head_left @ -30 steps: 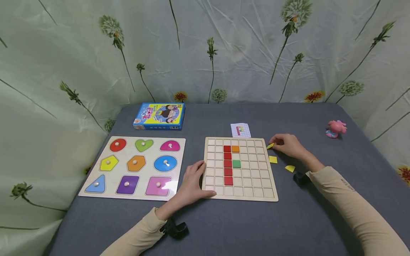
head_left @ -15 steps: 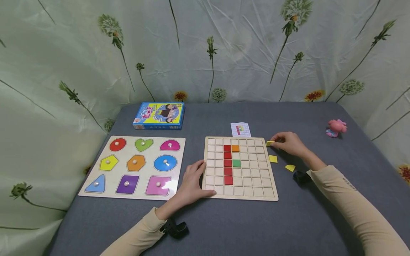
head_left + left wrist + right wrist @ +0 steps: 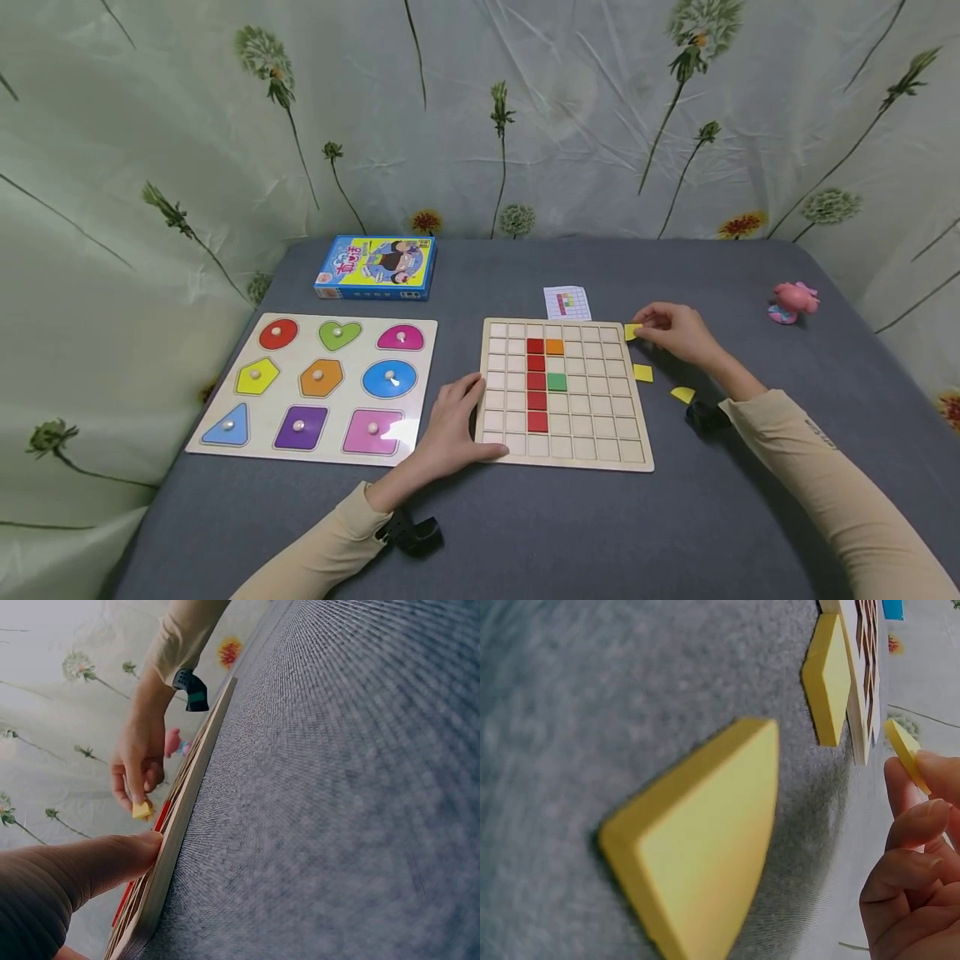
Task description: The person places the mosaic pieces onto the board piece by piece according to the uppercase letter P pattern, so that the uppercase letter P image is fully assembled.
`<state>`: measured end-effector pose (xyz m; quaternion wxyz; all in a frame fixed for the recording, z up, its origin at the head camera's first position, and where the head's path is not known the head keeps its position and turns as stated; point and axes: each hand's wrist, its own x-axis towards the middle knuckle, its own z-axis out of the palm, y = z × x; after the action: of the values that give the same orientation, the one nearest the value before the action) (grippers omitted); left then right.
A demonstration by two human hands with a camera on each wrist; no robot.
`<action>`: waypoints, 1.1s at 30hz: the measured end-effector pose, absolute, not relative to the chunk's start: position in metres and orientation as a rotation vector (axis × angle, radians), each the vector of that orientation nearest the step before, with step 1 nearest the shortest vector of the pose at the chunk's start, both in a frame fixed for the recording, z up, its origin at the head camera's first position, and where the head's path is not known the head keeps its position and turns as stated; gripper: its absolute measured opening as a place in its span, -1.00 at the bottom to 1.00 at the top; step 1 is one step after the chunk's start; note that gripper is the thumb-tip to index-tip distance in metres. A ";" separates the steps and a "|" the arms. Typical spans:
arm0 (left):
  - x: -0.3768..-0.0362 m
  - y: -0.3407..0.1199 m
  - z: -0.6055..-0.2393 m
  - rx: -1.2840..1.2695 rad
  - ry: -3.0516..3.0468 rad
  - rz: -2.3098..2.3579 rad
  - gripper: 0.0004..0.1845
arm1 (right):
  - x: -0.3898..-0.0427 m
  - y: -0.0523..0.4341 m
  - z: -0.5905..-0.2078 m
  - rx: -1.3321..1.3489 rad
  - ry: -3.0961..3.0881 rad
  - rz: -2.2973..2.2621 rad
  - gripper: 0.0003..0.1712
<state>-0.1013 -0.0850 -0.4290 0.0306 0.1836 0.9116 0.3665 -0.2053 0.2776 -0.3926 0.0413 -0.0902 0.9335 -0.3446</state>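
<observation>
A: Near field: a yellow wedge piece (image 3: 705, 847) lies flat on grey cloth (image 3: 592, 690).
B: Farther off, a yellow square (image 3: 826, 679) beside the board edge (image 3: 860, 682); right hand (image 3: 911, 862) fingertips pinch a yellow tile (image 3: 904, 752).

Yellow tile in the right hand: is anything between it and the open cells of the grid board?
Nothing visible. The right hand pinches the yellow tile just off the grid board at its far right corner, and the cells beside it lie bare.

Grey cloth-covered table (image 3: 525, 533), shape puzzle board (image 3: 315, 385) at left, grid board (image 3: 592, 433) centre, blue box (image 3: 377, 267) behind, pattern card (image 3: 567, 302), two loose yellow tiles (image 3: 642, 372), pink toy (image 3: 793, 300) far right.
</observation>
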 end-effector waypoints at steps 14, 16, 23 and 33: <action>-0.102 -0.085 -0.429 0.563 2.810 1.132 0.03 | -0.207 0.268 -0.387 -0.342 2.835 -1.093 -0.72; -0.102 -0.085 -0.429 0.563 2.811 1.129 0.02 | -0.208 0.267 -0.388 -0.345 2.828 -1.090 -0.71; -0.101 -0.085 -0.430 0.568 2.811 1.135 0.02 | -0.210 0.261 -0.389 -0.351 2.822 -1.062 -0.70; -0.102 -0.085 -0.430 0.569 2.806 1.132 0.03 | -0.217 0.252 -0.392 -0.344 2.796 -1.087 -0.74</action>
<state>-0.1020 -0.0854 -0.4304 0.0312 0.1847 0.9110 0.3675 -0.2170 0.2519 -0.3923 0.0610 -0.1136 0.9242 -0.3594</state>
